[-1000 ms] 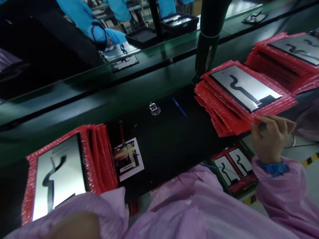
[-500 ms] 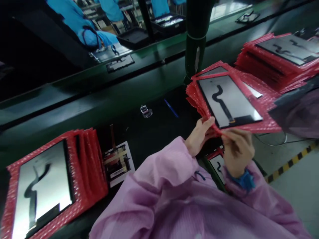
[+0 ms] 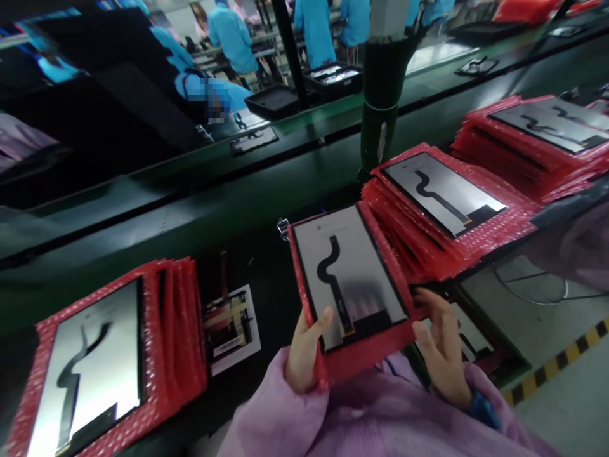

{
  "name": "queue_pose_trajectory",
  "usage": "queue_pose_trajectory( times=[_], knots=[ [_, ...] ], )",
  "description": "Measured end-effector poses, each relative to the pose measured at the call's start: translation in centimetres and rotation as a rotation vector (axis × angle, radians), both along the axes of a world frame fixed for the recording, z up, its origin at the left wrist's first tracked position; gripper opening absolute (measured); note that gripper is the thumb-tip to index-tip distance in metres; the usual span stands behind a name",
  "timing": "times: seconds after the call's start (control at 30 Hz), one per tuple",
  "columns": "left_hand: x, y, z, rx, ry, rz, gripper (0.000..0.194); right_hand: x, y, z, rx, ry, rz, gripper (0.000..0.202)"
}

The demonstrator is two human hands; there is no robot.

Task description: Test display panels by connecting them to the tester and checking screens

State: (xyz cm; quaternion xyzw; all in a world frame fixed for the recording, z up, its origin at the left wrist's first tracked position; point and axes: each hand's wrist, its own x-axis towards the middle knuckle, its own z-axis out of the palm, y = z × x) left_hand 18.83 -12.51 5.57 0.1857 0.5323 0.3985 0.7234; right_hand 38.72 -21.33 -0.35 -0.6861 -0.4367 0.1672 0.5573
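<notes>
My left hand (image 3: 302, 355) grips the near left corner of a display panel (image 3: 364, 266) on a red bubble-wrap sleeve (image 3: 368, 357), thumb on top and the other fingers hidden underneath. A black curved ribbon cable (image 3: 328, 273) lies on the panel's silvery back. By the panel's near right corner is my right hand (image 3: 445, 349), its fingers apart and holding nothing; whether a fingertip touches the sleeve I cannot tell. Just beyond, a pile of red sleeves (image 3: 404, 222) carries another panel (image 3: 440, 190) on top.
At left stands a stack of red sleeves (image 3: 178, 336) topped by a panel (image 3: 102, 355). Beside it lies a white-edged sheet with parts (image 3: 233, 330). Another sleeve stack (image 3: 504, 152) is at far right. A dark green post (image 3: 379, 127) rises behind the bench; people in blue work beyond.
The panel and its sleeve have come off the right pile, moving left and nearer to me in my left hand. My right hand has let go of the sleeve's edge and opened.
</notes>
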Motion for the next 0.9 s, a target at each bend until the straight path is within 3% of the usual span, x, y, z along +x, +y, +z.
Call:
queue_pose_trajectory(
  times=[0.1, 0.17, 0.3, 0.43, 0.53, 0.57, 0.67, 0.73, 0.83, 0.9],
  knots=[
    [-2.9, -1.5, -1.7, -0.052, 0.066, 0.065, 0.068, -1.3, 1.5, 0.3, -0.269, 0.446, 0.408, 0.051],
    [-4.4, -2.0, -2.6, -0.039, 0.107, 0.067, 0.068, -2.4, 2.6, 0.8, -0.356, 0.566, 0.539, 0.047],
    [-8.0, -1.3, -3.5, 0.176, 0.386, -0.049, 0.055, -4.9, 4.3, 1.5, -0.396, 0.739, 0.623, 0.043],
    [-12.7, 1.8, -3.3, 0.505, 1.107, -0.021, 0.032, -6.4, 5.4, 0.7, -0.408, 0.785, 0.604, 0.049],
    [-14.9, 5.9, -3.2, 0.664, 1.557, -0.029, 0.028, -6.8, 6.3, -0.1, -0.406, 0.647, 0.593, 0.052],
    [-15.2, 7.5, -3.2, 0.662, 1.613, -0.035, 0.029, -6.8, 6.7, -0.2, -0.401, 0.585, 0.616, 0.05],
    [-15.5, 11.7, -3.8, 0.618, 1.673, -0.049, 0.044, -6.6, 7.4, 0.0, -0.416, 0.318, 0.683, 0.036],
    [-15.7, 13.4, -4.3, 0.581, 1.67, -0.053, 0.05, -6.3, 7.6, 0.5, -0.417, 0.001, 0.606, 0.028],
    [-16.5, 14.3, -4.8, 0.56, 1.627, -0.03, 0.051, -6.1, 8.1, 1.8, -0.31, -0.479, 0.41, 0.03],
    [-17.2, 14.4, -4.8, 0.556, 1.573, 0.006, 0.055, -6.4, 9.1, 2.5, -0.229, -0.622, 0.442, 0.034]
  ],
)
